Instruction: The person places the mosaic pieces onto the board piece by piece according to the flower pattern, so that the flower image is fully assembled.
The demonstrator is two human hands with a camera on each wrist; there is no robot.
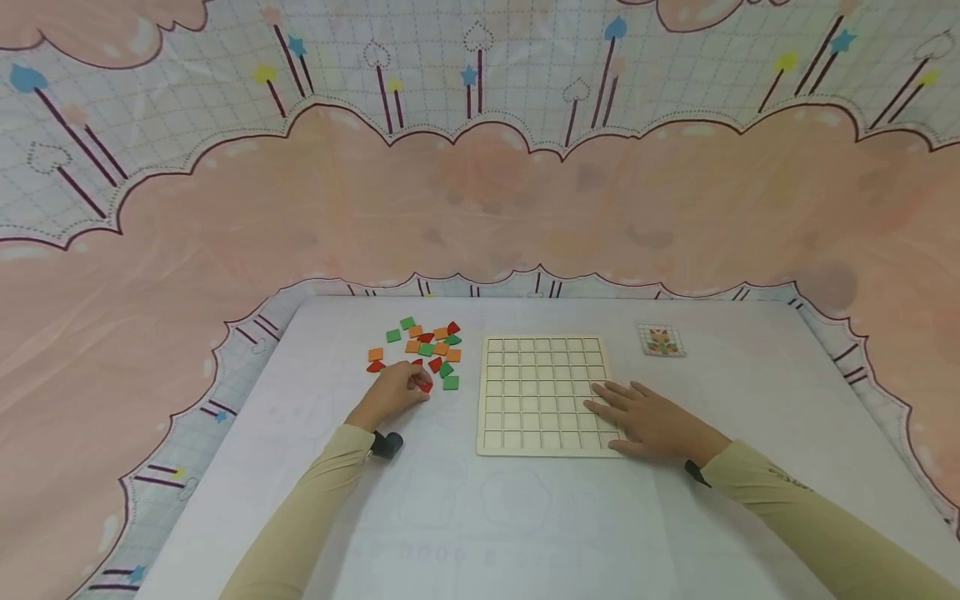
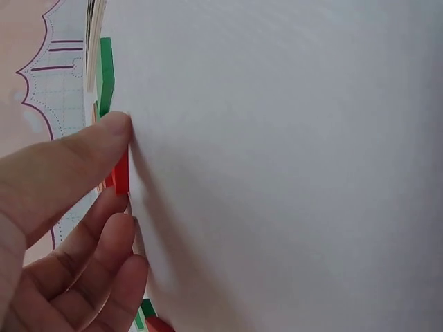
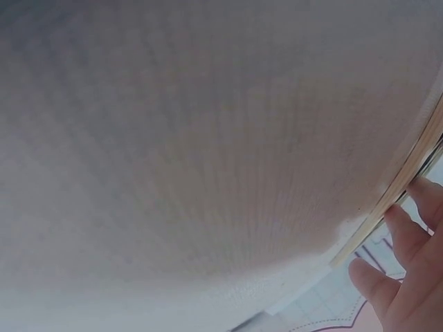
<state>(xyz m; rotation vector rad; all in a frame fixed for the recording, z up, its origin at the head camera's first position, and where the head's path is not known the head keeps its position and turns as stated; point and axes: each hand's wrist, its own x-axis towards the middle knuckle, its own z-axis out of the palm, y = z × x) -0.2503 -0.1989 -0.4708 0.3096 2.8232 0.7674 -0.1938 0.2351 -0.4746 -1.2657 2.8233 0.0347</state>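
Observation:
Between its thumb and fingers my left hand (image 1: 392, 392) pinches a red tile (image 2: 121, 171), low over the white table at the near edge of a group of loose tiles. In the head view that red tile (image 1: 426, 387) shows just past the fingertips. My right hand (image 1: 645, 421) lies with fingers spread on the right edge of a pale wooden grid board (image 1: 540, 396). From the right wrist, the fingers (image 3: 408, 232) are seen at the board's side edge (image 3: 387, 200). The board's visible squares hold no tiles.
Several green, orange and red tiles (image 1: 426, 349) lie scattered left of the board. A small card with a coloured pattern (image 1: 662, 340) lies beyond the right hand. A patterned cloth (image 1: 480, 208) hangs behind the white table (image 1: 480, 517).

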